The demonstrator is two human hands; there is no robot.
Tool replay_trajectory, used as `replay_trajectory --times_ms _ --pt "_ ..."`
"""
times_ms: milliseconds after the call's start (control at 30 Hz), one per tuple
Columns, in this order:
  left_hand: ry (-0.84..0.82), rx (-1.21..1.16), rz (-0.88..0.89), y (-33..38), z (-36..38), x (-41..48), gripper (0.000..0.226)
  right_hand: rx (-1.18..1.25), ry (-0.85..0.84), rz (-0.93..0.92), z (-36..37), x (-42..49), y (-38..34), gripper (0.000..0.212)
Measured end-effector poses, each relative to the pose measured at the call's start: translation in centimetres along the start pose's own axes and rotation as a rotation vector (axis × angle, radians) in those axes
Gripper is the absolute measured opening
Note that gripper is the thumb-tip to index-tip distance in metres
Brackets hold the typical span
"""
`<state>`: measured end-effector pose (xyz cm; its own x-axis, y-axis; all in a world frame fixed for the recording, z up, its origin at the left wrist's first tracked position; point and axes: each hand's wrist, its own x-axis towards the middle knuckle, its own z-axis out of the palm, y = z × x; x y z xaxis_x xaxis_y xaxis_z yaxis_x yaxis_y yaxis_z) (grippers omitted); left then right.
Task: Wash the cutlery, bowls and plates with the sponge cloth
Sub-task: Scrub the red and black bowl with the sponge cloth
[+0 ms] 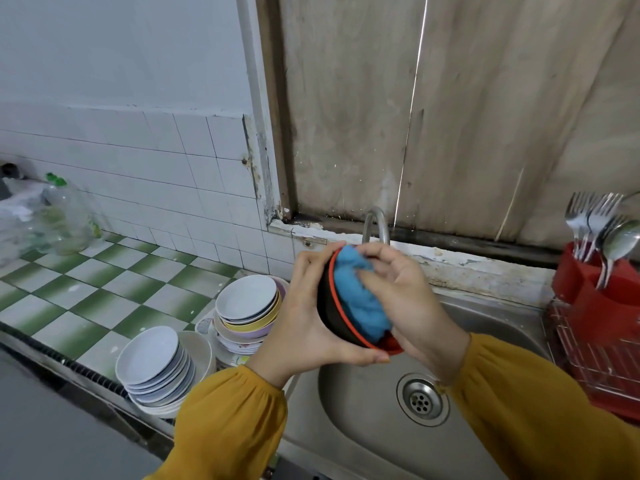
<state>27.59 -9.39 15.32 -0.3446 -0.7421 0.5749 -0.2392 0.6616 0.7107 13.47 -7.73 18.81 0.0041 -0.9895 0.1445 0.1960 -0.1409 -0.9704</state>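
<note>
Over the steel sink (491, 327) my left hand (304, 313) grips a black bowl with a red rim (327, 308), tilted on its side with the opening facing right. My right hand (405, 299) holds a blue sponge cloth (360, 299) and presses it into the bowl's inside. A stack of white plates (156, 365) and a stack of bowls and plates (247, 306) stand on the counter to the left. Forks and spoons (599, 230) stand upright in a red holder (581, 282) at the right.
The tap spout (375, 223) curves just behind the bowl; no water shows. The drain (420, 398) lies below my hands. A wire dish rack (602, 362) sits right of the sink. A clear bottle with a green cap (64, 220) stands far left on the green-checked counter (86, 292).
</note>
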Motion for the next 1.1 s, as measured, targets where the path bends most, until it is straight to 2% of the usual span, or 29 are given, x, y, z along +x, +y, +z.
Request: replay_trajectory --times_ms 33,67,100,200,233,267,333,367,400,467,533,567,633,667,700,733,800,833,900,1000,1067,1100 --pt "-0.003 -0.008 -0.003 0.0 0.1 0.1 0.121 0.042 0.094 -0.008 0.1 0.3 0.1 0.027" --pt "-0.003 -0.013 -0.008 0.0 0.2 0.1 0.121 0.041 0.118 -0.025 0.2 0.5 0.2 0.027" --pt "-0.002 -0.016 -0.008 0.0 0.1 0.2 0.120 -0.019 0.054 -0.064 0.3 0.6 0.3 0.028" --pt "0.005 -0.027 0.015 -0.3 -0.8 0.3 0.118 -0.411 -0.521 -0.192 -0.8 0.5 -0.2 0.027" --pt "0.012 -0.028 0.017 -0.4 -1.0 0.2 0.118 -0.578 -0.662 -0.215 -1.7 0.9 -0.6 0.027" --pt "0.023 -0.031 0.014 -0.6 -1.1 0.0 0.118 -0.777 -0.734 -0.284 -2.5 1.4 -0.8 0.026" --pt "0.049 -0.051 -0.009 -0.8 -0.9 -0.4 0.118 -1.155 -0.687 -0.535 -3.3 2.5 -0.7 0.023" --pt "0.051 -0.067 -0.020 -0.8 -0.6 -0.4 0.118 -1.240 -0.591 -0.644 -3.5 2.9 -0.2 0.024" --pt "0.046 -0.088 -0.028 -0.8 -0.3 -0.4 0.117 -1.234 -0.474 -0.699 -3.3 3.1 0.4 0.025" --pt "0.035 -0.129 -0.028 -0.9 -0.1 -0.2 0.116 -1.028 -0.326 -0.647 -2.0 2.7 1.0 0.024" --pt "0.045 -0.165 -0.020 -1.2 -0.6 -0.1 0.116 -0.771 -0.479 -0.453 -1.5 2.2 0.0 0.026" --pt "0.050 -0.172 -0.016 -1.4 -0.9 -0.1 0.116 -0.760 -0.626 -0.362 -1.9 2.1 -0.6 0.027" --pt "0.051 -0.148 -0.002 -1.3 -1.4 -0.2 0.116 -0.988 -0.859 -0.355 -3.0 2.7 -1.7 0.025" --pt "0.044 -0.129 0.004 -1.2 -1.4 -0.2 0.116 -1.157 -0.872 -0.431 -3.2 3.3 -2.0 0.024" --pt "0.034 -0.122 0.004 -1.0 -1.2 0.0 0.116 -1.273 -0.794 -0.529 -3.2 3.8 -1.9 0.024" --pt "0.024 -0.128 -0.002 -0.9 -0.9 0.1 0.116 -1.301 -0.640 -0.627 -3.1 4.2 -1.5 0.024" --pt "0.012 -0.146 -0.018 -1.2 -0.6 0.3 0.116 -1.112 -0.353 -0.639 -1.7 3.7 -0.4 0.026" --pt "0.016 -0.157 -0.021 -1.5 -0.8 0.4 0.116 -0.947 -0.351 -0.577 -1.2 3.2 -0.1 0.026" --pt "0.030 -0.199 -0.022 -2.1 -1.4 0.3 0.113 -0.766 -0.596 -0.348 -1.0 2.5 -0.6 0.024" --pt "0.039 -0.269 -0.052 -2.4 -1.6 0.1 0.112 -0.794 -0.933 -0.110 -2.4 2.7 -3.0 0.028" --pt "0.021 -0.323 -0.120 -2.6 -1.0 0.0 0.112 -0.832 -1.060 -0.056 -3.2 3.2 -4.3 0.037" --pt "0.021 -0.350 -0.160 -2.6 -0.6 -0.1 0.111 -0.886 -1.084 -0.087 -3.4 3.4 -4.4 0.045"
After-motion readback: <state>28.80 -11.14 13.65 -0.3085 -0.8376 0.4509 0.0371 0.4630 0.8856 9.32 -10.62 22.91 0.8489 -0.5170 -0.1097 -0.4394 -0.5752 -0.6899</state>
